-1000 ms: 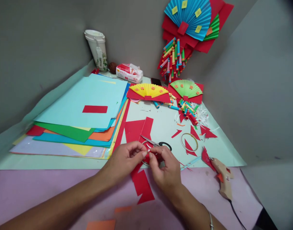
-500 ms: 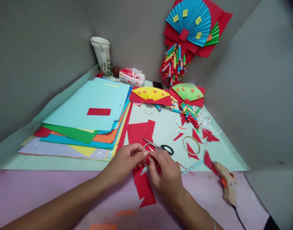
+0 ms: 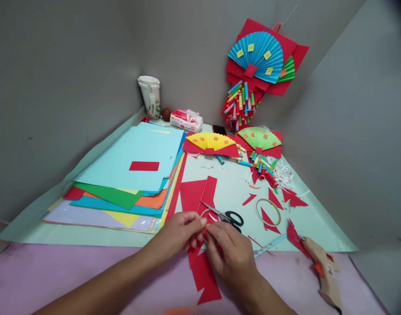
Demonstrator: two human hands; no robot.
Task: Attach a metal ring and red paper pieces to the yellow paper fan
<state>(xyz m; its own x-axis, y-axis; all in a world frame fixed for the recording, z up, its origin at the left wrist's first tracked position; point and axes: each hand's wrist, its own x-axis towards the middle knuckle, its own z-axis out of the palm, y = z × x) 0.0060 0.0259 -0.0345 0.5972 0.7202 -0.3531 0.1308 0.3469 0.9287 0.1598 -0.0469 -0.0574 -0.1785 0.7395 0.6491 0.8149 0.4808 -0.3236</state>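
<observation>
My left hand (image 3: 179, 235) and my right hand (image 3: 231, 253) meet near the front of the table. Both pinch a small red paper piece (image 3: 204, 234) between thumb and fingertips. Under them lies a jagged red paper offcut (image 3: 205, 278). Black-handled scissors (image 3: 227, 216) lie just behind my fingers, blades pointing left over a thin tape ring. Red paper sheets (image 3: 195, 193) lie beyond.
A stack of coloured paper sheets (image 3: 128, 175) fills the left. Yellow (image 3: 209, 142) and green paper fans (image 3: 258, 138) with rolled tubes lie at the back; a blue fan (image 3: 257, 54) hangs on the wall. Glue gun (image 3: 323, 267) at right, tape ring (image 3: 268, 211), cup (image 3: 149, 96), tissue pack (image 3: 186, 120).
The view has tilted upward, so everything sits lower in the picture. My hands keep pinching the small red piece in about the same place.
</observation>
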